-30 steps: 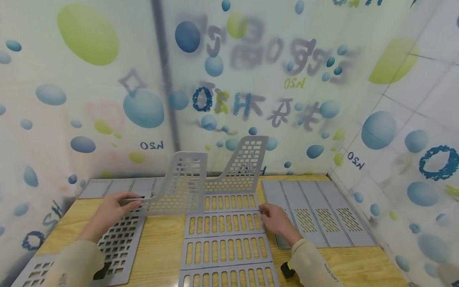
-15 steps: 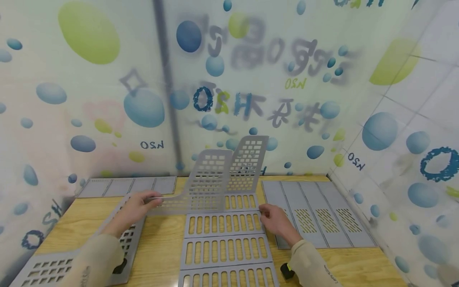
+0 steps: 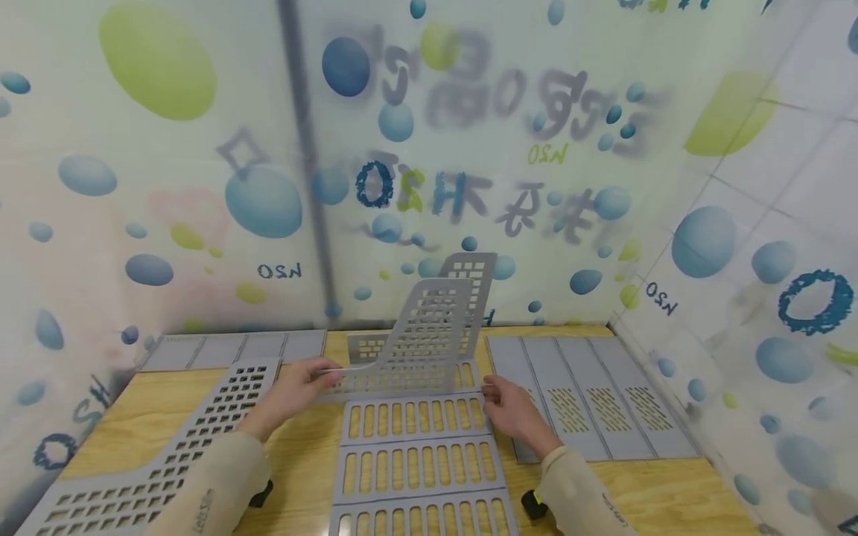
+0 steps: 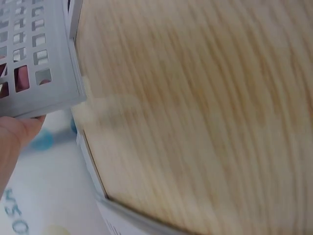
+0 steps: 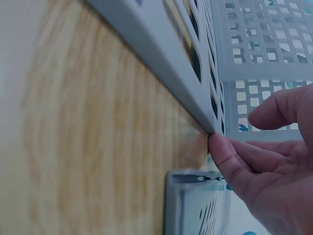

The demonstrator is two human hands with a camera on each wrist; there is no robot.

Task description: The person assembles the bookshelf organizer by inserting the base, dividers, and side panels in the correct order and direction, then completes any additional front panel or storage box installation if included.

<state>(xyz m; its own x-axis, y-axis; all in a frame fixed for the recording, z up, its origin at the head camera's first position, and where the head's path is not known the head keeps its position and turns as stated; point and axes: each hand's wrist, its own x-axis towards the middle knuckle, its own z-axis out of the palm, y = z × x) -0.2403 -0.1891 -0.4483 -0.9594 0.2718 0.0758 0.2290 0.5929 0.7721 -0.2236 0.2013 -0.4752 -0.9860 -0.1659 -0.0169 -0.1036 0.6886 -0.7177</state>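
My left hand (image 3: 291,394) pinches the low end of a grey L-shaped panel (image 3: 462,320) with rectangular holes, holding it upright. In the left wrist view the thumb (image 4: 19,132) presses the panel's edge and fingers show through its holes. A similar perforated panel (image 3: 486,290) stands behind, at the far end of a flat slotted grey panel (image 3: 415,441). The held panel overlaps both in the head view. My right hand (image 3: 512,409) is at the slotted panel's right edge. Its index fingertip (image 5: 220,147) touches that edge from below, and the thumb stays apart.
Another perforated L-shaped panel (image 3: 144,476) lies on the wooden table at left, under the left forearm. Grey plates (image 3: 221,350) lie at back left. Jointed grey panels (image 3: 570,361) with slots lie at right. A patterned curtain (image 3: 268,112) hangs behind the table.
My left hand has moved right with the held panel, bringing it over the slotted panel and in front of the standing one. The right hand has stayed at the slotted panel's edge.
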